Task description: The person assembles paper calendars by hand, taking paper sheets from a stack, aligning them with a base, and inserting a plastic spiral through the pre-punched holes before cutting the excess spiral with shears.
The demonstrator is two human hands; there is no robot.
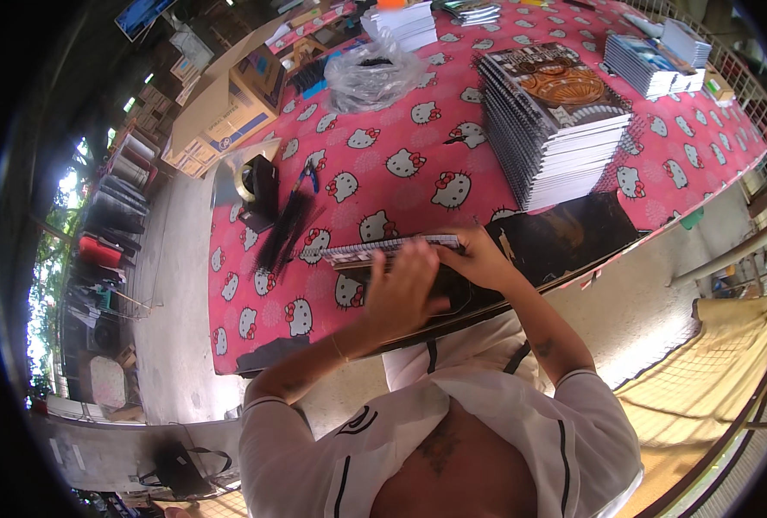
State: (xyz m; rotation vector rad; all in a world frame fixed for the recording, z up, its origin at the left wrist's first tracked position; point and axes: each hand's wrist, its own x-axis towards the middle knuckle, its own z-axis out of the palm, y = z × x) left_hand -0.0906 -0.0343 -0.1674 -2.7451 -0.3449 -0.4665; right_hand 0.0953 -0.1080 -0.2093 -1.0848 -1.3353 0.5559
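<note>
Pink cat-print worktop [396,129]; tall notebk pile [565,129] back R. Spiral notebook [370,249] nr front edge, stood on edge, coil side seemingly up. L hand [403,289] splayed against it, blurred; R hand [478,257] gripping R end. Prob best: R grip firm, L pressure light & even, so coil doesn't bend. Pliers [309,173] beyond.

Notebook [346,254] partly behind blurred left hand [403,289]
</note>
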